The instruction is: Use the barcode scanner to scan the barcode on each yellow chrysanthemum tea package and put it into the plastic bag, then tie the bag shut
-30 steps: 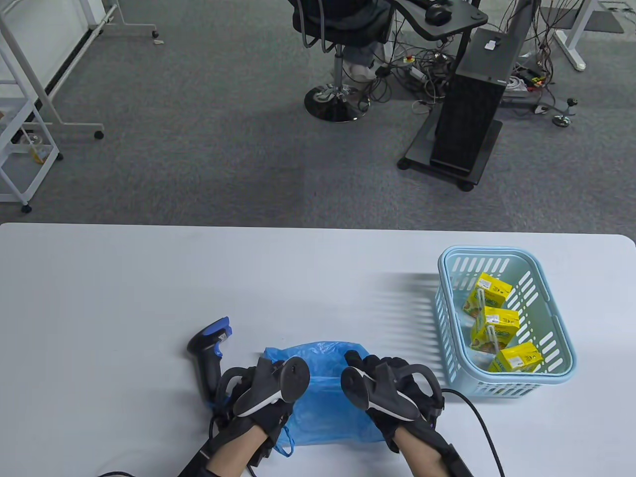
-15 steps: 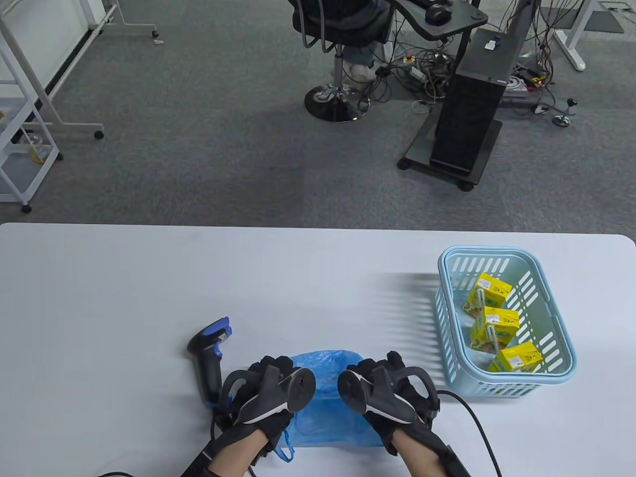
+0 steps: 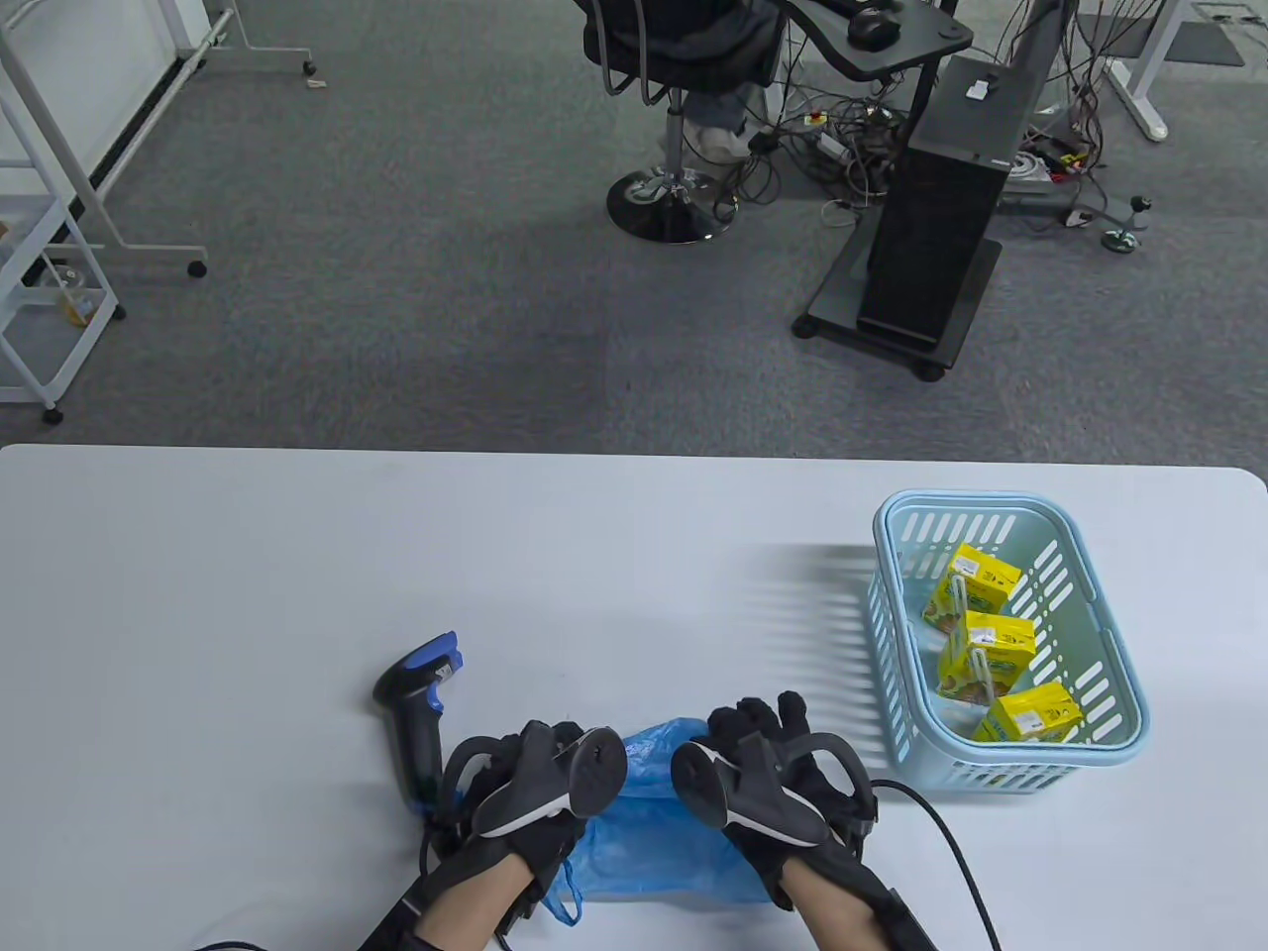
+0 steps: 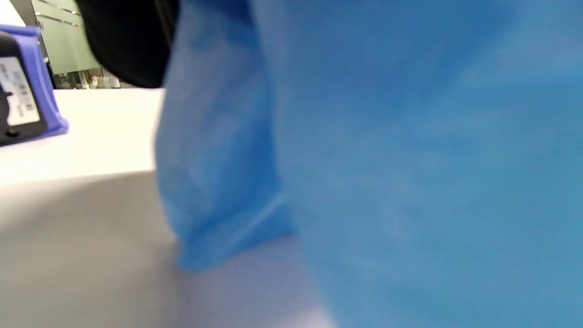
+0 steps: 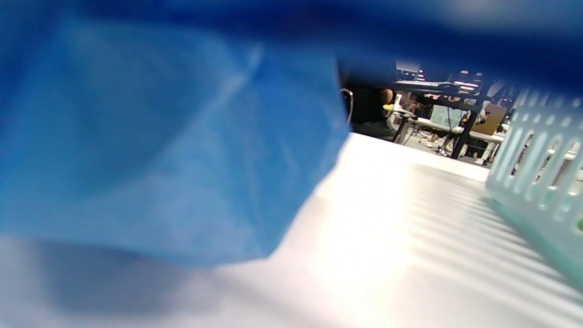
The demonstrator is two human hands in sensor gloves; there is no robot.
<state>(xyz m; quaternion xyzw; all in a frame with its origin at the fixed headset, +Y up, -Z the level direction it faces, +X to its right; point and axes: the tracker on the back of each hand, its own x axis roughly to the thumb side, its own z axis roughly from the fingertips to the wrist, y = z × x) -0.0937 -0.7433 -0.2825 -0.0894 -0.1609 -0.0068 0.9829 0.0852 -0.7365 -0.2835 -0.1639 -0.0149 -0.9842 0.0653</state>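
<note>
A blue plastic bag point(image 3: 654, 842) lies crumpled at the table's front edge, between my two hands. My left hand point(image 3: 540, 753) grips its left side and my right hand point(image 3: 763, 728) grips its right side, fingers curled over the bunched far edge. The bag point(image 4: 387, 159) fills the left wrist view and the bag point(image 5: 159, 150) covers most of the right wrist view. The black and blue barcode scanner point(image 3: 416, 693) lies on the table just left of my left hand. Three yellow tea packages point(image 3: 991, 649) sit in the light blue basket point(image 3: 1114, 634) at the right.
The scanner point(image 4: 23, 100) shows at the left edge of the left wrist view. The basket point(image 5: 537, 164) wall stands close on the right of the right wrist view. A cable point(image 3: 951, 842) trails from my right wrist. Beyond the table's far edge is carpeted floor with a chair and desk.
The bag's far edge has been drawn back toward the person and bunched up under the fingers. Both hands have shifted slightly closer together. Scanner and basket have not moved.
</note>
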